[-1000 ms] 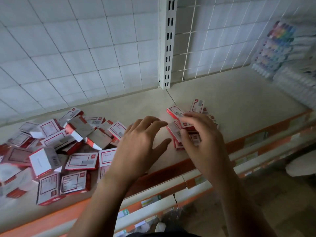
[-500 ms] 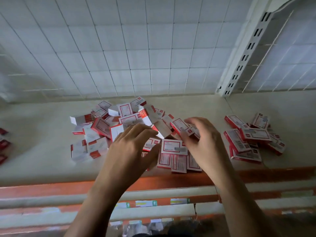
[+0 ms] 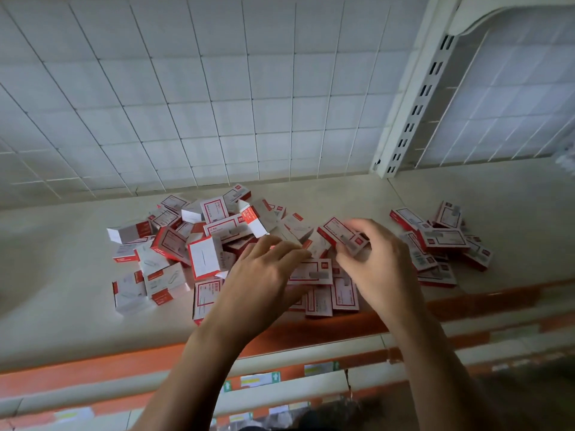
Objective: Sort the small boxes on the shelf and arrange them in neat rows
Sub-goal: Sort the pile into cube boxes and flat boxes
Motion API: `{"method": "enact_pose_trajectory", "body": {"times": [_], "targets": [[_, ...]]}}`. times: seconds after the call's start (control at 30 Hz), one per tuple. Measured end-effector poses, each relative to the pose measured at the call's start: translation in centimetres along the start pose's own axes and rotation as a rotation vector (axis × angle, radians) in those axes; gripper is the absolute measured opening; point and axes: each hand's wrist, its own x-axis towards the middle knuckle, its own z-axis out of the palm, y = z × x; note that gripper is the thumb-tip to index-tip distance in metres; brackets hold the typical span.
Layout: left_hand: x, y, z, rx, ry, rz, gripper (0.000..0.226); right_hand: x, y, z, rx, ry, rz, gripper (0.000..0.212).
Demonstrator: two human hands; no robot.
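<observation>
Since half a second ago the view has drawn nearer to the cream shelf [image 3: 56,293] and the right hand [image 3: 378,269] has lifted one red-and-white box [image 3: 342,236] clear of the heap. The big loose pile of small boxes [image 3: 193,244] sprawls mid-shelf, a smaller cluster [image 3: 441,244] well apart to its right. The left hand [image 3: 264,278] lies palm down, fingers together, on flat boxes [image 3: 314,272] near the front edge, while the right hand's thumb and fingertips pinch the lifted box.
</observation>
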Motion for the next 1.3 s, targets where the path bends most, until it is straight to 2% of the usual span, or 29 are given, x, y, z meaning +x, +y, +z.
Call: {"method": "enact_pose_trajectory", "body": {"times": [0.2,0.4,0.73,1.03,1.3], "targets": [[1.9,1.3,0.2,-0.02,0.009,0.011,0.051,-1.0,1.7,-2.5,-0.038,0.017,0.021,0.04],[5.8,5.2,1.2,-0.131,0.019,0.121,0.047,-2.8,5.5,-6.8,-0.026,0.103,0.162,0.04],[9.5,10.2,3.6,-0.17,-0.055,0.218,0.048,-6.2,10.5,-10.5,-0.11,0.117,0.402,0.042],[11.2,10.3,4.7,-0.178,-0.092,0.202,0.047,-3.1,11.8,-8.7,-0.173,0.059,0.322,0.042],[12.3,11.1,5.8,-0.177,-0.138,0.193,0.048,-2.4,12.9,-9.2,-0.147,0.058,0.336,0.037]]}}
